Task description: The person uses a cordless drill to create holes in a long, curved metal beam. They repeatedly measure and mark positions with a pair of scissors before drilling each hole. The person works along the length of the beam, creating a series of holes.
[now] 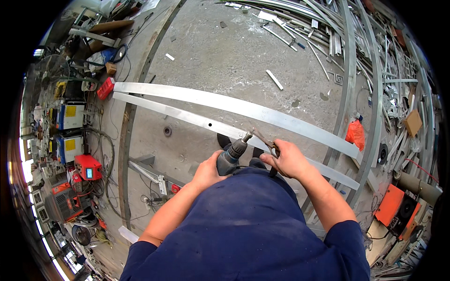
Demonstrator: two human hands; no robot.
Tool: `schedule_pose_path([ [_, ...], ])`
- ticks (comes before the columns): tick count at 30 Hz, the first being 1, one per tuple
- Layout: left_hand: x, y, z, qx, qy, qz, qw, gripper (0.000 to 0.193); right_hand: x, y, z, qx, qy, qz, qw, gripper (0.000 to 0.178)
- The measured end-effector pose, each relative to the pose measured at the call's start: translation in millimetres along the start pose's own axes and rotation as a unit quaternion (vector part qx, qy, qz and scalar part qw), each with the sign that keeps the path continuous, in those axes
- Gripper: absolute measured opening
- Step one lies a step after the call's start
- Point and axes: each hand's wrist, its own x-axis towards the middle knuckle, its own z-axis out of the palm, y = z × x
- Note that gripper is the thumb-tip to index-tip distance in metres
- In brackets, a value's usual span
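My left hand (207, 170) is wrapped round a dark grey-blue power drill (229, 160), whose chuck points away from me and to the right. A short metal bit (248, 136) sticks out of the chuck, over the nearer flat aluminium bar (180, 114). In my right hand (289, 160) is a pair of pliers (266, 141), with the jaws reaching to the bit's tip; whether they touch it I cannot tell. The nearer bar has a round dark hole (210, 125) left of the drill. Beyond it lies a wider aluminium bar (225, 100), close to it at the left end.
A steel beam (124, 159) on the left and another beam (348, 79) on the right support the bars. Red and blue machines (88, 167) with cables stand at left. At right are an orange machine (398, 211), an orange bag (356, 135) and piled metal strips (323, 35).
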Motion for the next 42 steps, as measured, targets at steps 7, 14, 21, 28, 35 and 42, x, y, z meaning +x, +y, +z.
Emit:
schedule_pose_path([
  [7,1.3,0.5,2.9,-0.006,0.000,0.001,1.000,0.086,-7.9,-29.3,-1.2,-0.175,0.056,0.020,0.983,0.072],
  [14,0.3,8.7,0.6,0.015,0.002,0.000,1.000,0.084,-7.4,-41.9,-9.2,-0.206,0.006,0.081,0.975,0.071],
  [21,3.2,7.6,1.6,0.036,0.000,0.002,0.999,0.084,-1.5,-31.6,-31.2,-0.166,-0.074,0.068,0.981,0.073],
  [28,3.1,16.6,-0.2,0.037,-0.004,-0.007,0.999,0.088,-10.7,-9.2,-9.7,0.199,-0.111,0.115,0.967,0.063],
  [35,4.4,9.5,4.0,0.041,0.005,0.003,0.999,0.086,-12.1,-34.6,-16.8,-0.132,0.003,0.103,0.986,0.075],
  [42,6.5,16.7,5.6,0.045,-0.003,0.002,0.999,0.085,-10.7,-50.5,-17.9,-0.239,0.024,0.105,0.965,0.075],
])
